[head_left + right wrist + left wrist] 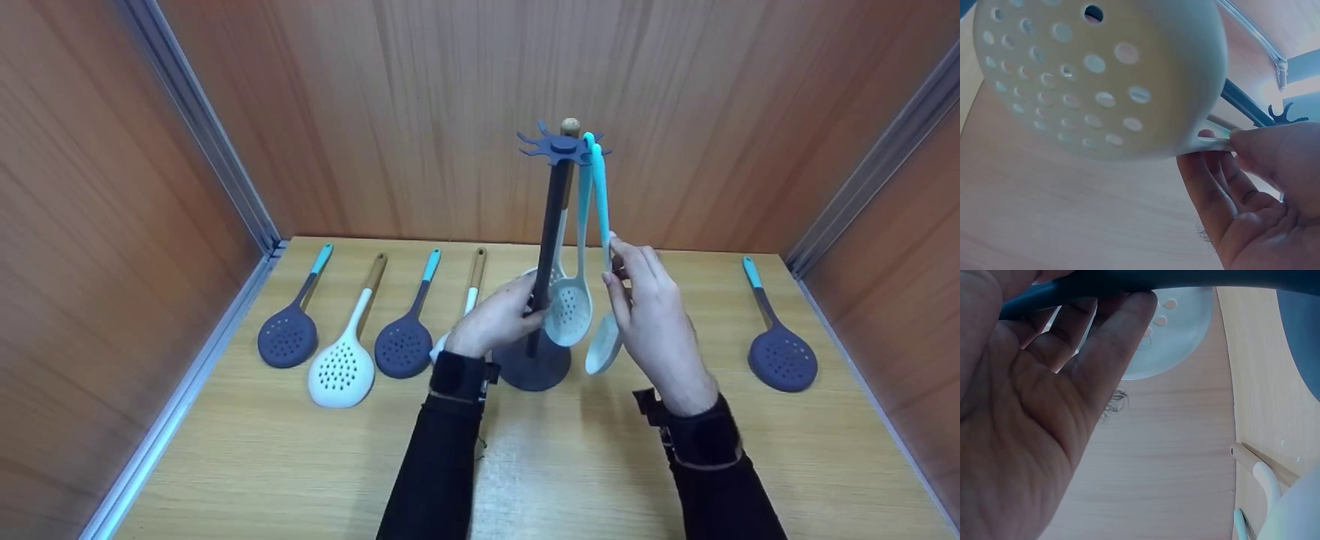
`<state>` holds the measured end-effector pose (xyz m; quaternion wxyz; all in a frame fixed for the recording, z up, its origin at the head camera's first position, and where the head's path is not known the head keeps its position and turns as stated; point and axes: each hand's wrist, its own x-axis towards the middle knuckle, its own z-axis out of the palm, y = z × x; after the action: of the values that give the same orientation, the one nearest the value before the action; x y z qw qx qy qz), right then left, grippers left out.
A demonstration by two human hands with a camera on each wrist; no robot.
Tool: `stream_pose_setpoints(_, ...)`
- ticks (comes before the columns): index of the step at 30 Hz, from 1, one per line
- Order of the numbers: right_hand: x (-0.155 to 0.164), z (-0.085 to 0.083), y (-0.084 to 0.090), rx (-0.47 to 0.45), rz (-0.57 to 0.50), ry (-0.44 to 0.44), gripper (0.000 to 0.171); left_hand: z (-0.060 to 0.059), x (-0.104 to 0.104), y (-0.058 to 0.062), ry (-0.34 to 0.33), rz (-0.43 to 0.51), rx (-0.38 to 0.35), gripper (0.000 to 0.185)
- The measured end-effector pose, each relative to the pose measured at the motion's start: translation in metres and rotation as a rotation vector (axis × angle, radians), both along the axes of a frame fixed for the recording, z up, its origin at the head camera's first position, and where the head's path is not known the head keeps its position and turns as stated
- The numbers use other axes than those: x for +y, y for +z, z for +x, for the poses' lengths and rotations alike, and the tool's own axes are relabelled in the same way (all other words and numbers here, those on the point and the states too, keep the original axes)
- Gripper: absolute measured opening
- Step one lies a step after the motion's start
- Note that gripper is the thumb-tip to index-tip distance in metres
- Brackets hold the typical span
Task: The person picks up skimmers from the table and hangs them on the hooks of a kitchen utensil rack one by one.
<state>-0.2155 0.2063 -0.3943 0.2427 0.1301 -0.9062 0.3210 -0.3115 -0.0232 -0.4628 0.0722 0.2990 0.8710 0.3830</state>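
Dark sleeves (pixel 439 457) sit nearest the cam in head view, w/ a black strap (pixel 459 375) at each wrist. L hand (pixel 499 319) grips the pole (pixel 556 225) of a dark stand (pixel 534 371), fingers curled round it. R hand (pixel 656 322) pinches a pale skimmer (pixel 602 349), turquoise handle, betw. thumb & fingers, just right of the stand; handle top is at the prongs (pixel 537 142), can't tell if hooked. 2nd pale skimmer (pixel 568 311), also turquoise-handled, hangs right side of stand, w/ a wood-handled utensil (pixel 570 129) behind it. On table (pixel 840 472), left of stand, L to R: dark skimmer (pixel 287 337), white skimmer (pixel 341 375) w/ wood handle, another dark skimmer (pixel 403 349), & a wood/white utensil (pixel 478 268) partly hidden by L hand. One more dark skimmer (pixel 782 360) lies right, well apart. L wrist view: L hand's palm up close, fingers against the pole, pale holed head beyond. R wrist view: pinched skimmer's holed head closest, thumb & fingers at its neck, pole farther off.
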Motion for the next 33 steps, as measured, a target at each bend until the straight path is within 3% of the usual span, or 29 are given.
stream_pose_setpoints(25,-0.011,-0.002,-0.005,-0.041,0.025,0.020,0.051,0.000,0.000,0.001,-0.013,0.013,-0.030,0.038)
stream_pose_setpoints(33,-0.002,-0.002,-0.003,-0.083,-0.035,0.051,0.057,0.000,0.000,0.001,-0.017,0.012,-0.011,0.042)
